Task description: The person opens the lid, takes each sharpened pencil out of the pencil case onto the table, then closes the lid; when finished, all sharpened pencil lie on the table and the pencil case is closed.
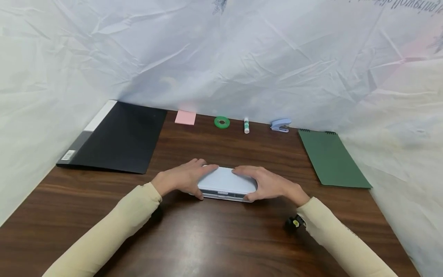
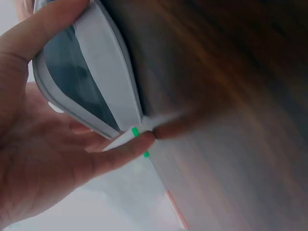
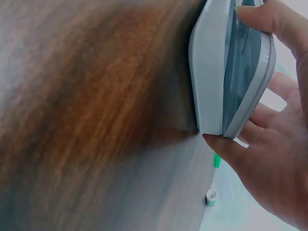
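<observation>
A pale grey-white pencil case [image 1: 226, 180] with a dark see-through band and a front latch [image 1: 222, 193] lies lengthwise before me, its lid down. My left hand [image 1: 187, 177] grips its left end, thumb on the near side and fingers reaching over and behind. At the opposite end my right hand [image 1: 268, 182] holds it the same way. In the left wrist view, one finger extends past the case's [image 2: 103, 57] far lower corner near the tabletop. The right wrist view has the thumb [image 3: 255, 18] against the dark band and fingers behind the case.
A black folder [image 1: 121, 138] lies at left, a green spiral pad [image 1: 333, 159] at right. Along the back are pink sticky notes [image 1: 185, 117], a green tape roll [image 1: 221, 122], a glue stick [image 1: 246, 125] and a blue stapler [image 1: 280, 125]. White sheeting [image 1: 221, 57] encloses the wooden table [image 1: 194, 238].
</observation>
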`<state>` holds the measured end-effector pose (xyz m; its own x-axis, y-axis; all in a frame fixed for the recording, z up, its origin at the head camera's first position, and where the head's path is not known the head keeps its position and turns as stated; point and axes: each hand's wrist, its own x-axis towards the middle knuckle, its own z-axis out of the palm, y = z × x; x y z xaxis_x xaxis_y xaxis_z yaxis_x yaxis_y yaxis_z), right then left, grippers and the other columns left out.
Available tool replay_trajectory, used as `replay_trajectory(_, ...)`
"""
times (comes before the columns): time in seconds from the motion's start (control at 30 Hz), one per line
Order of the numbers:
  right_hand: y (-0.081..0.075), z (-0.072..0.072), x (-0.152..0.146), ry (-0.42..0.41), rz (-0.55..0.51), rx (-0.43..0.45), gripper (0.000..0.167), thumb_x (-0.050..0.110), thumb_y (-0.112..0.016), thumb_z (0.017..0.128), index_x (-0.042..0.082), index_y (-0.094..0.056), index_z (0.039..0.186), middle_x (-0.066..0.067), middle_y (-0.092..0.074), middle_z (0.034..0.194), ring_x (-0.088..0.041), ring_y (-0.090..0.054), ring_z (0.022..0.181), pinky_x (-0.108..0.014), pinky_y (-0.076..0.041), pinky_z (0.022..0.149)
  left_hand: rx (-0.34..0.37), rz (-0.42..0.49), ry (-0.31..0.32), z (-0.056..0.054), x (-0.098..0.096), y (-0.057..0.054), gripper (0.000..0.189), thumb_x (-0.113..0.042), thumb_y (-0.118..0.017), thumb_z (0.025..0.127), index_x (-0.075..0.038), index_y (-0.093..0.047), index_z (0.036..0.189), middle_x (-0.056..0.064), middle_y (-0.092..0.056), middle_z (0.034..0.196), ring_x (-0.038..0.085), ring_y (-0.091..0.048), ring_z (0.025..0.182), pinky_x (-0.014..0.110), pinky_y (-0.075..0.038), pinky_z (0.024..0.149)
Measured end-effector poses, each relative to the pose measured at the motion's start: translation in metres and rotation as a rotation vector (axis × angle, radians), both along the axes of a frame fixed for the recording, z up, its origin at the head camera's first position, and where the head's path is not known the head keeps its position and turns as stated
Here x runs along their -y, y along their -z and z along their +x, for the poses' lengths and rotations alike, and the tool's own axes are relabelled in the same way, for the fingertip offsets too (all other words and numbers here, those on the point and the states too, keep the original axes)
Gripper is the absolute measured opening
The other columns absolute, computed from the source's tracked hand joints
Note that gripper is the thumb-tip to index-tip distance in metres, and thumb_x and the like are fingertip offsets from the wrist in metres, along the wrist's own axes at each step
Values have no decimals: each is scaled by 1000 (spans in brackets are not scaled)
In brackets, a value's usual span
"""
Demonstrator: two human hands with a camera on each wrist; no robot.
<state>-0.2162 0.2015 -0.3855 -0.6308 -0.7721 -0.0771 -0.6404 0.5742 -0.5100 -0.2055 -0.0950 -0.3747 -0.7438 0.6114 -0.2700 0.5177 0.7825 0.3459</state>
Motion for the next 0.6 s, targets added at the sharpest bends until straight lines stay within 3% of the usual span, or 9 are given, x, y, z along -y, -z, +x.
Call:
replay_trajectory(0.2,-1,-6,-7,2,-57,27,74,34,-75,81,16,-48,148,-3,-52,149,-21,-52,130,-45,-44,101,47,76,-7,-3,12,4,101,-28,-89,74,-23,-31,157,13,-43,145,28,-44,127,44,-45,100)
replay_trajectory(0.4,-3,-14,-16,66,-117,127,76,36,-76,83,16,-46,150,-3,-52,149,-20,-54,129,-43,-45,101,80,170,-38,-6,21,6,103,-25,-91,71,-23,-33,155,12,-46,139,28,-51,119,46,-48,94)
replay_trajectory(0.6,-5,-21,-20,136,-185,227,78,41,-71,88,17,-38,155,-11,-51,150,-29,-52,134,-53,-44,103,121,226,-84,-9,26,4,118,-26,-92,71,-24,-14,161,14,-38,155,32,-46,136,51,-44,104)
